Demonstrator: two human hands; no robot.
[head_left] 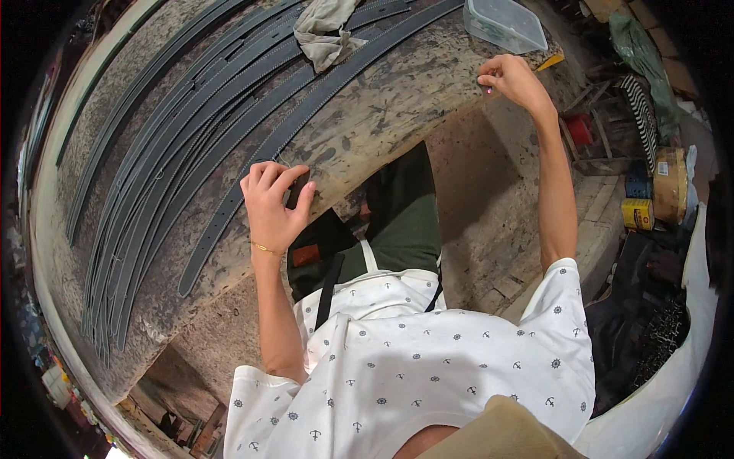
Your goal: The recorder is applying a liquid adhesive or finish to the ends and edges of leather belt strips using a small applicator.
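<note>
My left hand [275, 203] is over the lower part of a dark grey stitched leather belt [336, 86], the one nearest me. Its fingers bend over the belt and hide part of it, while the thumb stands apart; whether they press on it I cannot tell. To the right, my right hand [516, 80] is raised near the table's right end, its fingertips pinched together. Anything between those fingertips is too small to make out. Further left, several more dark belts [164, 164] lie side by side in a curved bundle.
A crumpled grey cloth [325, 34] lies on the belts at the far side. At the far right of the worn table [397, 96] stands a clear plastic box [505, 27]. Beyond the table are a red container [579, 130], a yellow tin [637, 214] and a tape roll [670, 183].
</note>
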